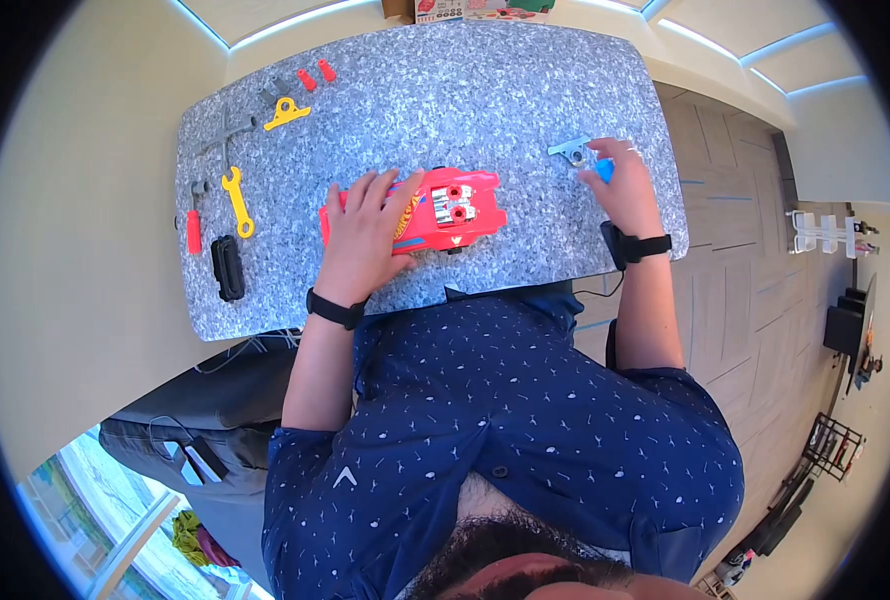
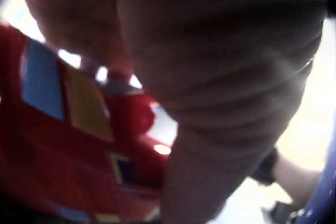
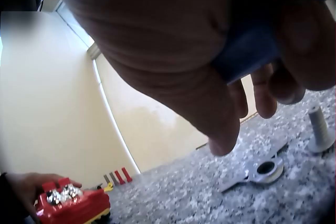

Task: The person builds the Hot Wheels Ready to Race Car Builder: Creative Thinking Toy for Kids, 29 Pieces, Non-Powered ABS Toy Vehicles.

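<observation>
A red toy car (image 1: 485, 215) with silver engine pieces on top lies near the front middle of the table. My left hand (image 1: 365, 225) spans its left end, fingers over the far side and thumb along the near side. In the left wrist view, the car's red body (image 2: 58, 155) shows blue and yellow markings. My right hand (image 1: 627, 190) grips a small blue object (image 1: 605, 170), mostly hidden by the fingers. Just left of those fingers lies a grey flat part with a round hole (image 1: 571, 151). A grey plastic screw (image 3: 316, 127) stands head down beside it.
At the table's left are a yellow wrench (image 1: 235, 203), a red-handled tool (image 1: 194, 230), a black case (image 1: 227, 268) and grey pieces (image 1: 229, 133). Farther back lie a yellow part (image 1: 287, 113) and two red pieces (image 1: 308, 80). Boxes (image 1: 475, 10) stand beyond the far edge.
</observation>
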A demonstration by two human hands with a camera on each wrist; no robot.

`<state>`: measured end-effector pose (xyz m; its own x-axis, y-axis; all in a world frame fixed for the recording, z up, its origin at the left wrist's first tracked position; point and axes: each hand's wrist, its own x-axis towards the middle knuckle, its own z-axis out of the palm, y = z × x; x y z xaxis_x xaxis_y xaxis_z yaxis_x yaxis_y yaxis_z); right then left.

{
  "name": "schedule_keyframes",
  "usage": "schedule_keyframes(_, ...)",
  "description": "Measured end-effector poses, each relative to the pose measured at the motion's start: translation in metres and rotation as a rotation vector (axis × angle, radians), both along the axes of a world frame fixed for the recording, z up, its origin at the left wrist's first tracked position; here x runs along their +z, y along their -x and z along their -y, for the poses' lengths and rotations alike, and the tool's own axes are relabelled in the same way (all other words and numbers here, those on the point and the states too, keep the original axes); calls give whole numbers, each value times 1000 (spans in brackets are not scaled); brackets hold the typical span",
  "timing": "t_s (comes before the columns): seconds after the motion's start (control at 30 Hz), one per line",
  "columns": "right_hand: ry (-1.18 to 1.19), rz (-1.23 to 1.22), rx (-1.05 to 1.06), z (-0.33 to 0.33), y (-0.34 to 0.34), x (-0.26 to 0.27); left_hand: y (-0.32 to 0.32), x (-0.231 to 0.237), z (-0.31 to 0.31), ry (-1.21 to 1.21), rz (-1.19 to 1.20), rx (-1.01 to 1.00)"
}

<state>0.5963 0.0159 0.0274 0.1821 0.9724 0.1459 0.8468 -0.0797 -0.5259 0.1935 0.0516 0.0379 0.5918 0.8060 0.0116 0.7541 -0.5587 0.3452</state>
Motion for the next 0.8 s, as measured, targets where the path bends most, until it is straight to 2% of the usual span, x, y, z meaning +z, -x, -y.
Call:
schedule_keyframes(0.03,40,24,30,-2,5,-3,0,2,1,19,-51,27)
schedule_keyframes(0.13,17,156,-43,-14,21,-17,8,-11,-4,-55,87,-37)
schedule_keyframes(0.23,104,213,-126,-27,25,-30,15,-7,-6,5,473,-57)
schedule_keyframes(0.33,222,251,-177,-35,37,-25,17,-10,7,371,1055,92)
schedule_keyframes(0.4,205,260,-101,-39,32,-31,32,-36,8,633,1382,97)
schedule_keyframes(0.47,142,251,35,-42,21,-43,31,-46,7,777,1539,175)
schedule_keyframes(0.6,-42,156,347,-42,10,-53,17,-25,5,1089,1743,101)
schedule_keyframes(0.63,-79,122,407,-41,13,-51,18,-34,5,1112,1761,75)
schedule_keyframes(0.73,-41,137,-16,-31,47,-33,16,-41,8,1144,1752,88)
schedule_keyframes(0.8,67,138,-8,-34,44,-39,13,-43,9,1199,1759,26)
